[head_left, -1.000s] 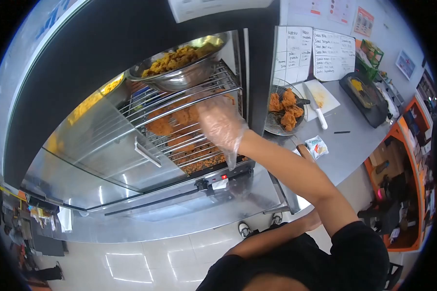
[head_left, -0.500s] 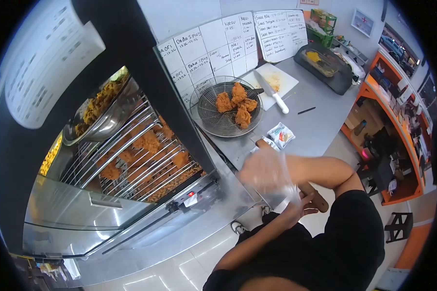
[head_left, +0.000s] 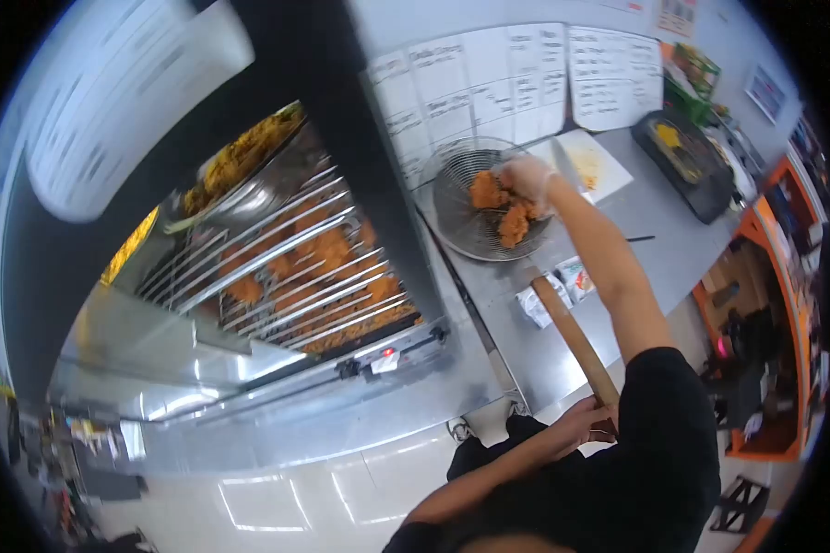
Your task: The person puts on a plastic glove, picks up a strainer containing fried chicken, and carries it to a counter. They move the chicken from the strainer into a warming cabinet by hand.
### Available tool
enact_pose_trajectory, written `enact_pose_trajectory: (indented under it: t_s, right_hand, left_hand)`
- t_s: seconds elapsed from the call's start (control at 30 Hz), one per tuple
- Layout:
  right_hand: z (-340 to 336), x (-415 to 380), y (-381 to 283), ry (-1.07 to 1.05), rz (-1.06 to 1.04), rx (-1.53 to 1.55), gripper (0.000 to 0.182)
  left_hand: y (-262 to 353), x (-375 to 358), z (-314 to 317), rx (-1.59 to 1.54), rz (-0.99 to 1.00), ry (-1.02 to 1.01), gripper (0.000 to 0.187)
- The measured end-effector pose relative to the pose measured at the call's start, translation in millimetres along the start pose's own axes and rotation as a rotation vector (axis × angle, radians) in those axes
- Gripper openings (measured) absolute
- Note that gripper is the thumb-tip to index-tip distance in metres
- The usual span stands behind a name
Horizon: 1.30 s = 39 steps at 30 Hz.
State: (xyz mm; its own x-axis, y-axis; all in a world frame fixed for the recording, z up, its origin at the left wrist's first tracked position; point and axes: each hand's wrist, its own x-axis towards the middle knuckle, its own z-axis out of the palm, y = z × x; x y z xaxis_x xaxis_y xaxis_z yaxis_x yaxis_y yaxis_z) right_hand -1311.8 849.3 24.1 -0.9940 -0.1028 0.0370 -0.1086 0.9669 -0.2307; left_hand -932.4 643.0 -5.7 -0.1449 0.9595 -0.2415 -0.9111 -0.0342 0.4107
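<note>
My left hand [head_left: 576, 429] is closed around the lower end of a long wooden handle [head_left: 576, 346], which runs up to a round wire strainer [head_left: 456, 217]. Several pieces of golden-brown fried chicken [head_left: 514, 228] lie in the strainer on the steel counter. My right hand [head_left: 527, 180], in a clear plastic glove, reaches into the strainer with its fingers curled on a chicken piece that it mostly covers. Beside that hand is a white cutting board [head_left: 609, 170] with yellowish crumbs.
At left stands a heated cabinet with a wire rack [head_left: 286, 267] of fried chicken and a metal bowl [head_left: 249, 198]. Small packets [head_left: 572, 276] lie by the handle. A black tray [head_left: 687, 166] sits at the back right. Handwritten boards [head_left: 489, 88] lean on the wall.
My right hand has moved up and away from near the handle into the strainer, onto the chicken. My left hand keeps hold of the handle. The view has shifted.
</note>
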Motion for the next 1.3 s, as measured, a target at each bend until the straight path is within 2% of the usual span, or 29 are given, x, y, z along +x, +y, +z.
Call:
enact_pose_trajectory:
  t_s: [0.03, 0.1, 0.17, 0.23, 0.37, 0.43, 0.5, 0.57, 0.63, 0.7, 0.77, 0.8, 0.87, 0.9, 0.97, 1.03, 1.07, 1.1, 1.13, 1.17, 1.23, 1.27, 1.3]
  right_hand:
    - [-9.7, 0.4, 2.8, -0.024, 0.185, 0.270, 0.029]
    - [-37.4, -34.0, -11.0, 0.255, 0.040, 0.716, 0.019]
    - [-61.5, -55.6, -14.3, 0.099, 0.119, 1.159, 0.035]
    - [-66.8, -83.1, -19.1, 0.199, 0.165, 1.513, 0.045]
    - [-108.3, -172.8, -78.1, 0.194, -0.172, 1.752, 0.051]
    - [-118.9, -209.2, -88.8, 0.041, -0.223, 1.738, 0.052]
    - [-137.0, -229.0, -161.3, 0.015, -0.467, 1.564, 0.049]
    - [-143.1, -237.5, -221.9, -0.015, -0.521, 1.306, 0.048]
    - [-125.1, -222.1, -259.9, 0.242, -0.789, 0.624, 0.048]
    - [-118.7, -204.4, -317.8, 0.314, -0.916, 0.335, 0.043]
    - [-87.5, -172.7, -349.7, 0.709, -1.070, 0.102, 0.039]
    - [-80.1, -157.9, -363.2, 0.723, -1.074, 0.094, 0.039]
    - [-73.0, -128.0, -387.5, 0.596, -1.033, -0.077, 0.044]
    - [-71.0, -111.1, -396.3, 0.609, -1.035, -0.082, 0.044]
    - [-68.0, -87.0, -412.4, 0.735, -1.076, -0.440, 0.048]
    - [-69.7, -80.7, -424.6, 0.656, -1.013, -0.460, 0.049]
    - [-71.9, -77.2, -424.6, 0.577, -0.969, -0.468, 0.050]
    - [-72.7, -77.0, -422.9, 0.549, -0.940, -0.438, 0.052]
    - [-71.1, -76.7, -425.5, 0.520, -0.917, -0.402, 0.055]
    - [-45.8, -55.7, -430.1, 0.693, -0.839, -0.044, 0.062]
    - [-47.8, -48.6, -444.5, 0.405, -0.696, 0.091, 0.064]
    - [-56.8, -62.6, -439.1, 0.410, -0.675, 0.093, 0.064]
    - [-72.8, -84.4, -434.7, 0.445, -0.663, -0.094, 0.060]
  left_hand:
    - [1.7, 0.5, 0.5, 0.031, -0.028, -0.034, 0.032]
    - [5.5, 2.3, 2.2, 0.039, -0.007, -0.036, 0.032]
    - [3.6, 1.8, 4.1, 0.040, -0.015, -0.037, 0.033]
    - [3.1, 4.1, 4.2, 0.064, -0.028, -0.020, 0.034]
    - [4.7, 4.2, 7.0, 0.071, -0.037, 0.007, 0.034]
    - [6.6, 4.4, 6.2, 0.095, -0.042, -0.025, 0.035]
    - [7.1, 3.0, 7.5, 0.112, -0.032, -0.024, 0.035]
    - [6.1, 1.2, 6.2, 0.135, -0.035, -0.021, 0.035]
    - [1.9, 4.0, 4.6, 0.091, -0.042, 0.006, 0.035]
    - [-7.3, 9.7, -1.9, 0.077, -0.016, -0.041, 0.034]
    - [-4.2, 5.5, 1.9, 0.020, 0.022, -0.046, 0.033]
    - [-4.3, 8.2, 1.1, 0.039, -0.002, -0.051, 0.035]
    - [-1.9, 4.6, 10.0, 0.030, 0.048, -0.036, 0.032]
    - [0.4, 1.0, 14.6, 0.001, 0.096, -0.025, 0.029]
    - [0.1, 3.5, 5.1, 0.024, 0.098, -0.047, 0.029]
    - [-25.3, 30.5, -14.1, -0.014, 0.174, -0.092, 0.034]
    - [-14.6, -8.8, 2.3, 0.055, 0.435, -0.283, 0.038]
    - [-15.4, 16.0, -10.3, 0.133, 0.065, -0.040, 0.041]
    - [-23.3, 20.7, -19.0, 0.086, 0.043, -0.034, 0.040]
    - [-28.8, 21.0, -19.4, 0.056, 0.066, -0.059, 0.040]
    - [-37.1, 24.4, -22.6, 0.027, 0.076, -0.090, 0.040]
    - [-42.7, 25.9, -25.2, 0.013, 0.076, -0.100, 0.040]
    - [-45.6, 24.6, -26.8, 0.003, 0.079, -0.100, 0.039]
